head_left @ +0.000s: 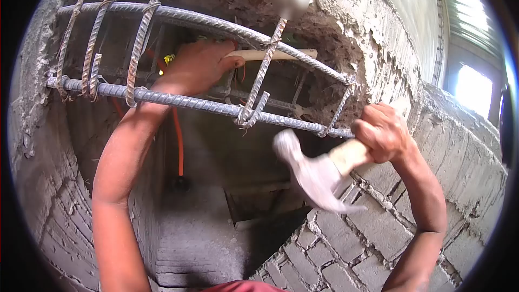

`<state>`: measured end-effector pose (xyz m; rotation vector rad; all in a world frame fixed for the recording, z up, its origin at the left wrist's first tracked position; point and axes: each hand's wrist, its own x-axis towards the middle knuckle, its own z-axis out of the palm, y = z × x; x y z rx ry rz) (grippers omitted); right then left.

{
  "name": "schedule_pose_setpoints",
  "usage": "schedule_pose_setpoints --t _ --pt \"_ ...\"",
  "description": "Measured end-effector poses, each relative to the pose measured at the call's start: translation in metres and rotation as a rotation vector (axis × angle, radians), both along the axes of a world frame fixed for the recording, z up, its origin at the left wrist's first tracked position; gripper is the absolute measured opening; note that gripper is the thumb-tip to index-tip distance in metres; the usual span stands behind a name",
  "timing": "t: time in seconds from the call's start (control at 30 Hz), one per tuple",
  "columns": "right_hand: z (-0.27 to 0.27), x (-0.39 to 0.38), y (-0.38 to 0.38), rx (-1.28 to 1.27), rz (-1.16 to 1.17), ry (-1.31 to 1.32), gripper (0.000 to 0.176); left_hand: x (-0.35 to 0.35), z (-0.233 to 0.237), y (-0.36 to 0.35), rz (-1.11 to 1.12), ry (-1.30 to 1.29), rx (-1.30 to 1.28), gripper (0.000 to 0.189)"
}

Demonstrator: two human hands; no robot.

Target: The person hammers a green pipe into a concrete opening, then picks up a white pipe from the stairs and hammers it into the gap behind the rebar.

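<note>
My right hand (383, 131) is closed round the pale handle of a claw hammer (316, 176), close to its head. The hammer is slightly blurred, its head below the lower steel bar and its claw pointing down to the right. My left hand (201, 66) reaches between the rebars (200, 101) into the cage. It is closed at the left end of a pale, slim rod (278, 54), which looks like wood. The rod runs to the right behind a tied stirrup (265, 73). Some of my left fingers are hidden.
Rough broken concrete (373, 32) surrounds the cage above and at the right. A brick wall (346, 238) slopes along the lower right. An orange tube (179, 143) hangs beneath the cage, and a small yellow item (168, 59) shows beside my left wrist. Rebar ends protrude.
</note>
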<state>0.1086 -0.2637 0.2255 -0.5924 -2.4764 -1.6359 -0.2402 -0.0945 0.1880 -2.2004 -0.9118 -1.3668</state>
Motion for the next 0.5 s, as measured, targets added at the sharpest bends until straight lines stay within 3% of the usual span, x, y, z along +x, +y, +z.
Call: schedule_pose_setpoints --t 0.07,0.1,0.17,0.2,0.23,0.33,0.37,0.43,0.47,0.5 --pt "0.008 0.013 0.005 0.001 0.081 -0.050 0.054 0.000 0.001 -0.003 0.034 0.032 -0.044 0.036" --pt "0.016 0.025 0.018 0.005 0.014 0.116 0.054 -0.001 0.002 -0.004 0.071 0.055 -0.081 0.039" --pt "0.030 0.013 0.009 0.103 -0.211 0.202 0.056 0.002 -0.003 -0.003 0.070 0.067 -0.081 0.039" --pt "0.027 0.011 0.002 0.029 -0.271 0.210 0.060 0.002 -0.001 -0.001 0.059 0.073 -0.088 0.039" --pt "0.023 0.009 0.004 0.008 -0.092 0.185 0.062 -0.001 0.003 0.000 0.056 0.056 -0.088 0.040" --pt "0.008 0.002 -0.007 -0.003 0.147 0.028 0.055 0.000 0.003 0.002 0.043 0.042 -0.102 0.041" --pt "0.015 -0.006 -0.016 -0.130 0.169 -0.027 0.051 0.000 0.003 0.001 0.039 0.040 -0.098 0.041" --pt "0.023 0.012 0.017 -0.019 0.194 0.054 0.052 0.000 0.002 -0.001 0.042 0.039 -0.109 0.041" --pt "0.026 0.011 0.012 -0.020 -0.220 0.355 0.053 0.001 0.004 -0.008 0.057 0.046 -0.162 0.041" --pt "0.031 0.006 0.005 -0.036 -0.249 0.271 0.056 0.002 0.001 -0.005 0.056 0.053 -0.164 0.041"
